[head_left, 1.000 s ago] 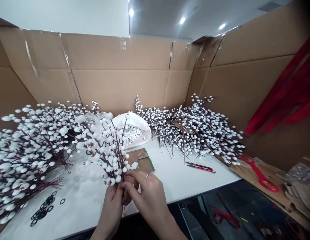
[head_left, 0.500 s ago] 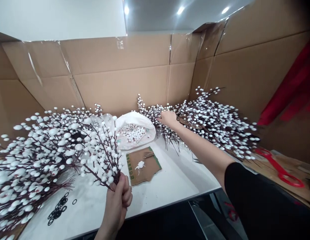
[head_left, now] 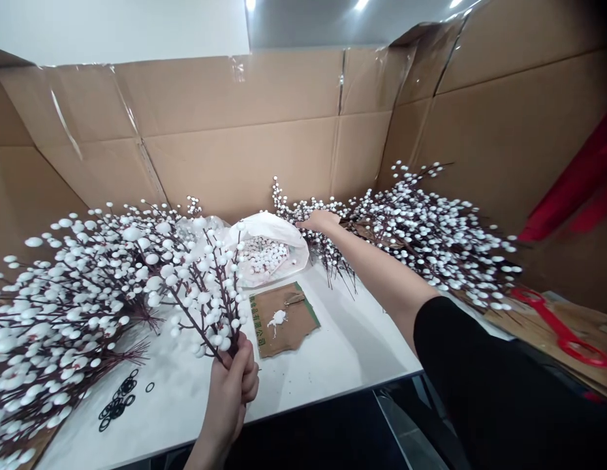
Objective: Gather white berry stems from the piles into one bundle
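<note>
Taped cardboard walls point(head_left: 210, 163) enclose a white table point(head_left: 342, 339) under ceiling lights point(head_left: 361, 4).

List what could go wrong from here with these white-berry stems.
Stems in the right-hand pile cross one another, so a pull by the right hand might snag or drag neighbours along.
The open white bag of loose berries lies close to that hand; a knock could spill some.
The bunch in the left hand fans out widely, so its tips may catch on the left-hand pile.
</note>
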`<act>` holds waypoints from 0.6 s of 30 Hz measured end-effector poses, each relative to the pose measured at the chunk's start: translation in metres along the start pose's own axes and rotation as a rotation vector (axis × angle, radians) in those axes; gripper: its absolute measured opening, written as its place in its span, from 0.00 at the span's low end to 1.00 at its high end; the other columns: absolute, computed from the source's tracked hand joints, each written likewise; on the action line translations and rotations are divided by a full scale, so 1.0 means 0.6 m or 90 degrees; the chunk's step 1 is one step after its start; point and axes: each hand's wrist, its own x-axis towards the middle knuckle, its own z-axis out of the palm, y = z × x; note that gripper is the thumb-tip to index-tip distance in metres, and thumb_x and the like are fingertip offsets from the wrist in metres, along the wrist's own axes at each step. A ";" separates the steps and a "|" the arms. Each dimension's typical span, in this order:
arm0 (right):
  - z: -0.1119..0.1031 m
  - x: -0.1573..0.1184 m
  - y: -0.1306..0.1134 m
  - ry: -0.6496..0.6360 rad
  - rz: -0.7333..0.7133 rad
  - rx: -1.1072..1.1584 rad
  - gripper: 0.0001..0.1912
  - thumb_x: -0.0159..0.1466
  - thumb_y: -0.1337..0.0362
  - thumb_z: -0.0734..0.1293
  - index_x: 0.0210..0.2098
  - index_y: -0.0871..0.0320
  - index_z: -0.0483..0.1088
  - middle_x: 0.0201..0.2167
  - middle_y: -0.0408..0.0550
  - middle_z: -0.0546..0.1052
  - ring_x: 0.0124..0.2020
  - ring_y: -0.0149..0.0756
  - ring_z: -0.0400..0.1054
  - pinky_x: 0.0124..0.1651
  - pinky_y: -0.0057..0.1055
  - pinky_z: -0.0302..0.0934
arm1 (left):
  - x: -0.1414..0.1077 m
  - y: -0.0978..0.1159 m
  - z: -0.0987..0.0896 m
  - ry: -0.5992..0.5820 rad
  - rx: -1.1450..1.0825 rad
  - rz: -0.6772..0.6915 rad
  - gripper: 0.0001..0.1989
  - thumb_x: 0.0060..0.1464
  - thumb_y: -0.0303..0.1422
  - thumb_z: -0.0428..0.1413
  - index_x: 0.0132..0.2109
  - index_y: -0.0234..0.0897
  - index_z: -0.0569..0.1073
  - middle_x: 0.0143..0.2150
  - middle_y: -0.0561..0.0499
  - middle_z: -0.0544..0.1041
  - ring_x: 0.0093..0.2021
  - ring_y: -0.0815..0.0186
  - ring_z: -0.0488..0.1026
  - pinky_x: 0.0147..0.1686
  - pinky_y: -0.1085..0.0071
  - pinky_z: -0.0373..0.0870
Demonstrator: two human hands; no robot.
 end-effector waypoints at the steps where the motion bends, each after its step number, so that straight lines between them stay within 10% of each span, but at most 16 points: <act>1: 0.002 -0.001 -0.007 -0.002 0.004 -0.018 0.22 0.65 0.52 0.63 0.52 0.61 0.67 0.50 0.53 0.72 0.49 0.42 0.68 0.50 0.45 0.65 | 0.000 0.001 -0.001 0.002 0.001 0.000 0.27 0.46 0.48 0.63 0.29 0.41 0.52 0.21 0.63 0.45 0.18 0.78 0.36 0.18 0.76 0.33; 18: -0.076 0.001 0.038 0.241 -0.093 -0.119 0.14 0.69 0.64 0.59 0.50 0.62 0.68 0.48 0.54 0.73 0.50 0.42 0.68 0.51 0.44 0.62 | -0.002 0.012 0.003 0.025 0.035 0.007 0.26 0.46 0.47 0.63 0.27 0.41 0.52 0.21 0.63 0.44 0.19 0.77 0.36 0.19 0.74 0.33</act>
